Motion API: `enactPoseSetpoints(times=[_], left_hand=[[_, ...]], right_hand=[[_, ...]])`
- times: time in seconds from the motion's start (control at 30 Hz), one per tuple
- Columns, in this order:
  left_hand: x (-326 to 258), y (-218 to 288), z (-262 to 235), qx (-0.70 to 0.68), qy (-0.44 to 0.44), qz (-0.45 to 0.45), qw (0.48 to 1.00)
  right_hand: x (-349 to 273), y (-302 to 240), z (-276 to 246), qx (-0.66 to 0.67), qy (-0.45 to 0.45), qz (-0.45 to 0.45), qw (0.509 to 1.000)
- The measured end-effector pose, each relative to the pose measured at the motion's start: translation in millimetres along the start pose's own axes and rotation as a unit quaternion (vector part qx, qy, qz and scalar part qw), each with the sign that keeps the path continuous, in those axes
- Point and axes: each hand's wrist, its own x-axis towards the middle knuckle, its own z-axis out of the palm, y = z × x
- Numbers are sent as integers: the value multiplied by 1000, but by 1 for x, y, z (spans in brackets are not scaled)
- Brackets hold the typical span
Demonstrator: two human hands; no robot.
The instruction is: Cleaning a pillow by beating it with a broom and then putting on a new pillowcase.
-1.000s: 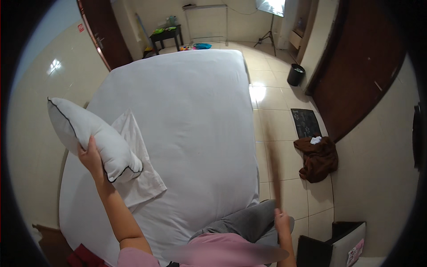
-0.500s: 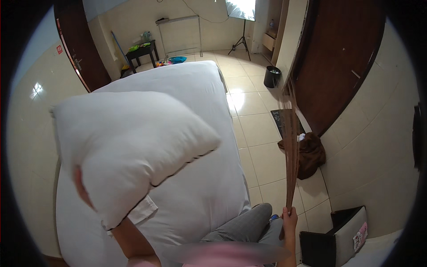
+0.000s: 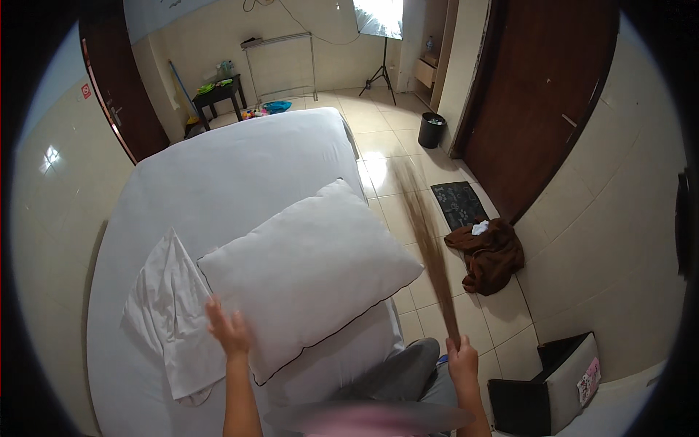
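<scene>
Bed: a large mattress covered by a white sheet is seen; the other items are carried on it.
Pillow: a white pillow with dark piping is seen at the near right part of the bed, its right corner overhanging the edge. It is judged light, soft and easily deformed; it is best taken at a corner or along the piped edge, where the filling bunches firmly.
Cloth: a crumpled white cloth, possibly a pillowcase, is laid just left of the pillow, touching it. It is judged limp and very light.
Broom: a brown bundle of thin stiff bristles is held upright beside the bed, blurred toward the tip. It is judged light and springy; it is held at the lower bound end.
Left hand: the fingers are spread and nothing is gripped; it is placed at the near left edge of the pillow, and contact cannot be told.
Right hand: it is closed around the lower end of the broom.
</scene>
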Motion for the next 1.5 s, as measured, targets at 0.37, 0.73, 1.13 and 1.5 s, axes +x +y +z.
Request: enactPoseSetpoints(times=[0.37, 0.73, 1.13, 1.5], left_hand=[[-55, 90, 75, 153, -166, 123, 966], [-67, 80, 89, 118, -151, 120, 974], [-62, 70, 88, 131, -115, 129, 976], [-60, 79, 89, 128, -117, 124, 977]], right_hand=[[71, -56, -46, -236, 32, -92, 967], [65, -263, -57, -387, -132, -385, 827], [96, -154, -132, -325, 46, -218, 919], [101, -5, -103, -223, 57, 5, 973]])
